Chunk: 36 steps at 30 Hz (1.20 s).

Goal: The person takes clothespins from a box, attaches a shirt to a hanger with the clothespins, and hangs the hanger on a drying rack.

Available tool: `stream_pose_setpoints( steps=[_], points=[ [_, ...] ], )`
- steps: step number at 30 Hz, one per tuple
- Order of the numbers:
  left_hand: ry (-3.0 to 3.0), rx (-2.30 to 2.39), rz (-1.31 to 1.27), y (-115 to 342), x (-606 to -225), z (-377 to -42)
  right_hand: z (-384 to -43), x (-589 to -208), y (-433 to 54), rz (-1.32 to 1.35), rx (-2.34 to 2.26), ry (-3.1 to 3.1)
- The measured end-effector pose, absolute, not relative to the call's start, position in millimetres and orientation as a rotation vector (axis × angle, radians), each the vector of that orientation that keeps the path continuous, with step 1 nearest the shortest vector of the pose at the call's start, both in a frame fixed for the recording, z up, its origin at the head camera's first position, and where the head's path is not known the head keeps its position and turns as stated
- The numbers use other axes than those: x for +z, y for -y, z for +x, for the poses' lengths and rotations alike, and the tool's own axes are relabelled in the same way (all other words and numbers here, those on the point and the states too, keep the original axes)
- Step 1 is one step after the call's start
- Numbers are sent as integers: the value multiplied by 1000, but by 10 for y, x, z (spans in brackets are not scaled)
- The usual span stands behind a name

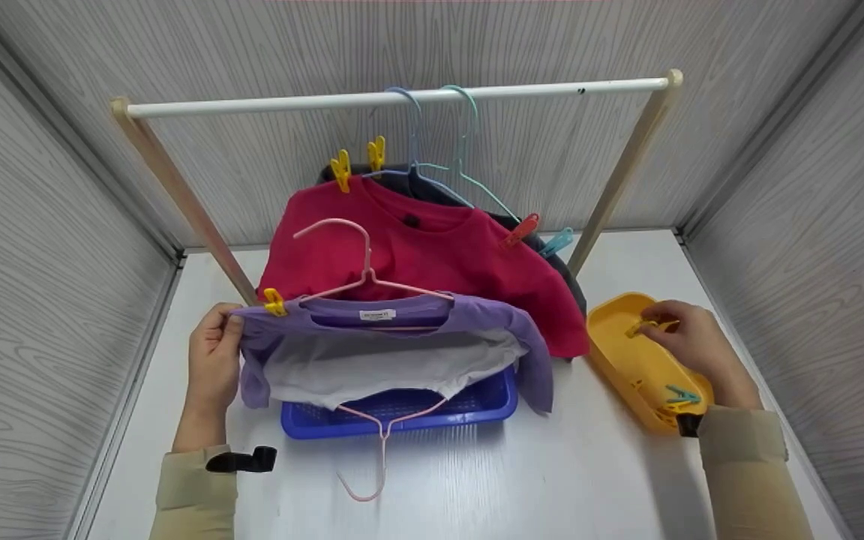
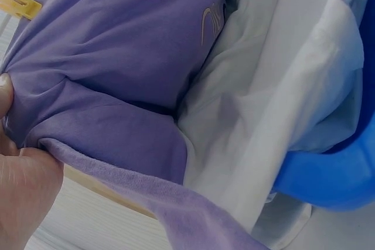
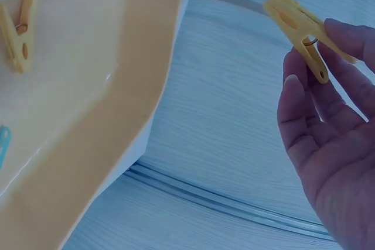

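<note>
A person in tan sleeves works at a white table, the left hand pinching the sleeve of a purple long-sleeved shirt between thumb and fingers. The garment is on a pink hanger, in front of a clothes rack and partly over a blue plastic basket; one shoulder bears a yellow clip, near the pinching fingers. At right, the right hand grips a yellow clothespin by its fingertips over the near-vertical side of a yellow tray, where a teal clothespin and more yellow ones lie. White cloth spreads beneath the purple fabric, though whether it is a separate garment is hard to tell; a second pink hanger's hook juts from its lower edge toward the person. Behind, a crimson shirt hangs from the rack on a bluish hanger, with a dark garment behind it on a mint hanger. Two yellow pegs, a red peg and a light-blue peg fasten their shoulders.
</note>
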State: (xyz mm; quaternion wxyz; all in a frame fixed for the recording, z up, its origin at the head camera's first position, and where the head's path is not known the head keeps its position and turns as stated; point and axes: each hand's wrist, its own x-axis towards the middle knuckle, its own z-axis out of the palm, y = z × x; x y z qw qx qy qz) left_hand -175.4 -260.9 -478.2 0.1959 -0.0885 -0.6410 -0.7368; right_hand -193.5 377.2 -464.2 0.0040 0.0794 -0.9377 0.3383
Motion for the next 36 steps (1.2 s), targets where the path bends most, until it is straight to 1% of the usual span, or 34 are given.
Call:
stream_pose_setpoints(
  steps=[6, 11, 16, 23, 25, 29, 36],
  points=[
    [1807, -2038, -237, 2602, -4773, -1754, -1909, -4522, -3632, 201, 1155, 2852],
    [1795, -2052, -240, 2601, -4777, -1753, -1830, -4392, -3472, 254, 1229, 2789],
    [1786, -2072, -252, 2605, -4785, -1753, -1762, -4312, -3285, 406, 1222, 2679],
    [1792, -2077, -257, 2615, -4786, -1752, -1725, -4213, -2924, 788, 1232, 2390],
    [1796, -2076, -256, 2620, -4784, -1750, -1691, -4147, -2795, 856, 1227, 2329],
    [1804, -2076, -263, 2625, -4782, -1748, -1644, -4051, -2581, 914, 1214, 2296],
    [1803, -2073, -265, 2619, -4778, -1748, -1749, -4147, -2425, 911, 1208, 2308]
  ],
)
